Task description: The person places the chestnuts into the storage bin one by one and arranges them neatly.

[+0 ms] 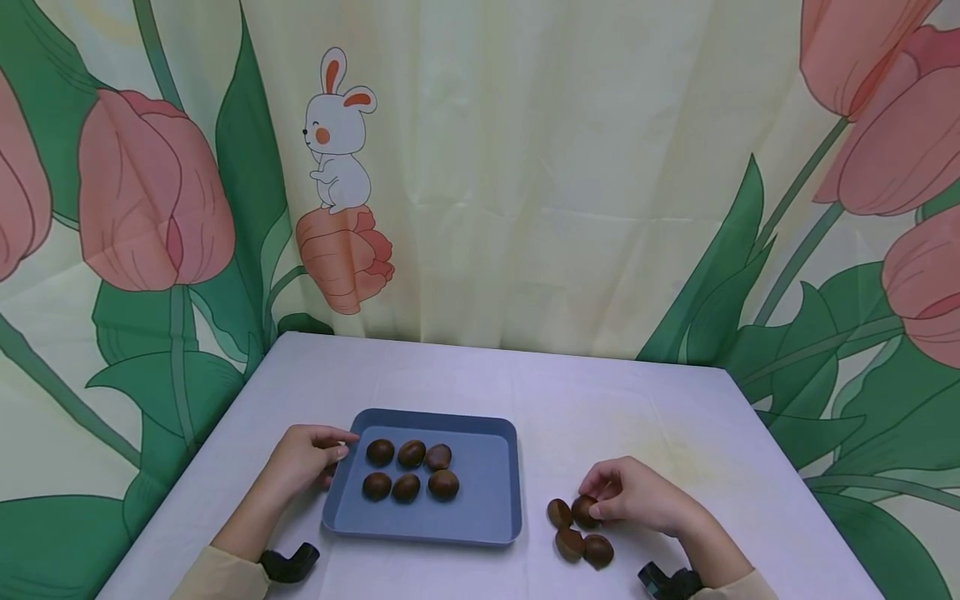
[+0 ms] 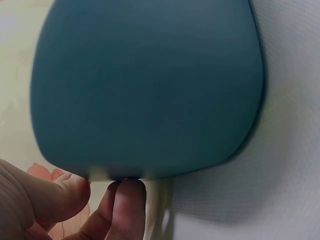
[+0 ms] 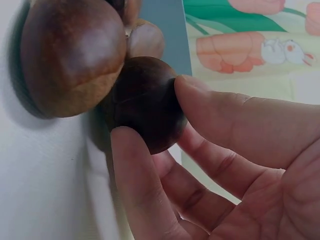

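Observation:
My left hand [image 1: 303,458] is at the left side of a blue tray [image 1: 483,500], its fingertips touching the outer edge; the left wrist view shows the thumb and fingers [image 2: 129,207] against the tray wall [image 2: 150,100]. In the tray lie several brown chestnuts [image 1: 407,488] in two rows. To the tray's right, my right hand [image 1: 637,496] pinches a chestnut [image 3: 145,105] between thumb and fingers. Three other chestnuts [image 1: 570,545] are grouped beside it on the table. Whether the pinched chestnut touches the table, I cannot tell.
A white cloth covers the table [image 1: 645,408]. Behind it hangs a curtain [image 1: 525,208] printed with tulips and a rabbit. Black wrist-worn devices [image 1: 291,564] sit at both wrists. The tray's right half shows bare blue surface.

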The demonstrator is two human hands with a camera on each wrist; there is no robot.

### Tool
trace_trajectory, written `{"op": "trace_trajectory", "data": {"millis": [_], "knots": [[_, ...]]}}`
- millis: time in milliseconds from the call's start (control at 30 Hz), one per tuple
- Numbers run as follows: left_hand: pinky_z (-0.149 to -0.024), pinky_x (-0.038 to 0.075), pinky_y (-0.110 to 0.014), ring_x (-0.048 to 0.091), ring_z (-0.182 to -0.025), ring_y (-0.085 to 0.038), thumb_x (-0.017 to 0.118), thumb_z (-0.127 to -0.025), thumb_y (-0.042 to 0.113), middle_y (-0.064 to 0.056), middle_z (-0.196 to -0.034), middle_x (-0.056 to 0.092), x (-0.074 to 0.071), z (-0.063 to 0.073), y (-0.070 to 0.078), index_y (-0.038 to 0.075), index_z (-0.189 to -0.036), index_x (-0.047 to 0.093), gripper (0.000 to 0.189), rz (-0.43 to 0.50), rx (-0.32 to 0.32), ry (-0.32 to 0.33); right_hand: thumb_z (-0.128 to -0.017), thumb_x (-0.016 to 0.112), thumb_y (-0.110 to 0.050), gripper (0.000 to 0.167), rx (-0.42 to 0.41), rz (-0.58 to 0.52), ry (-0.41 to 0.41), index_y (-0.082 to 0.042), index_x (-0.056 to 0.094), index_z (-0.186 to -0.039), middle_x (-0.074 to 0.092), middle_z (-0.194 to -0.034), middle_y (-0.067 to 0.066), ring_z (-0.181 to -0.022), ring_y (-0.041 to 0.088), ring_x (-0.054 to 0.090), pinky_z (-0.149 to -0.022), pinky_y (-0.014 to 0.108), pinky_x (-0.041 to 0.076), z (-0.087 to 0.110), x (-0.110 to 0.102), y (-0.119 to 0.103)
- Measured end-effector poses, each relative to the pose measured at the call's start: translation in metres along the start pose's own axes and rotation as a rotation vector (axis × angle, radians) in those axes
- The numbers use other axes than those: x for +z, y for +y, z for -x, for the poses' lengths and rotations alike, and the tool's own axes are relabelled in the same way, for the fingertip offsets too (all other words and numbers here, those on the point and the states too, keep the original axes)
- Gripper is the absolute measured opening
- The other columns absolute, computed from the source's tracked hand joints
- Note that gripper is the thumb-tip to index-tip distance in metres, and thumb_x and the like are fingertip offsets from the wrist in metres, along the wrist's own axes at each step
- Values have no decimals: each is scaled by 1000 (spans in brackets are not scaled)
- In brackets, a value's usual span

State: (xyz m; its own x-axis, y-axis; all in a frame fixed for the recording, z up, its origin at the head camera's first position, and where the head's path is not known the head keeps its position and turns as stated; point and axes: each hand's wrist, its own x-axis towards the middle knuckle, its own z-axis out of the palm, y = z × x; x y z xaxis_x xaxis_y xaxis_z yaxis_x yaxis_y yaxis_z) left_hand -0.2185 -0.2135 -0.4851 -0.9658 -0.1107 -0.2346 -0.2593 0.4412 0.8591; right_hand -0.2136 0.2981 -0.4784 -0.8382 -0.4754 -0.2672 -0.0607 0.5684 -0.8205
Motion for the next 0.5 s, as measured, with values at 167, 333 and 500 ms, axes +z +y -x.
{"op": "trace_trajectory", "data": {"millis": [167, 333, 500], "knots": [[-61, 57, -33, 63, -78, -21, 69, -101, 1, -15, -114, 74, 0, -1, 0, 5, -123, 80, 25, 1, 4, -2, -91, 80, -3, 18, 8, -13, 4, -4, 76, -108, 73, -97, 9, -86, 23, 64, -70, 29, 60, -1, 0, 0], [-61, 57, -33, 63, -78, -21, 70, -101, 1, -15, -113, 74, 0, -1, 0, 5, -123, 80, 25, 1, -4, -4, -91, 82, -6, 17, 1, 12, 12, -5, 77, -108, 73, -96, 8, -86, 22, 62, -70, 27, 57, -2, 0, -1], [-61, 56, -33, 62, -78, -21, 70, -101, 2, -16, -115, 75, 0, -2, 0, 4, -123, 80, 24, 1, -2, -2, -91, 83, -9, 17, -4, 34, 23, -9, 78, -107, 74, -97, 6, -88, 21, 62, -71, 27, 54, -3, -3, -1]]}}
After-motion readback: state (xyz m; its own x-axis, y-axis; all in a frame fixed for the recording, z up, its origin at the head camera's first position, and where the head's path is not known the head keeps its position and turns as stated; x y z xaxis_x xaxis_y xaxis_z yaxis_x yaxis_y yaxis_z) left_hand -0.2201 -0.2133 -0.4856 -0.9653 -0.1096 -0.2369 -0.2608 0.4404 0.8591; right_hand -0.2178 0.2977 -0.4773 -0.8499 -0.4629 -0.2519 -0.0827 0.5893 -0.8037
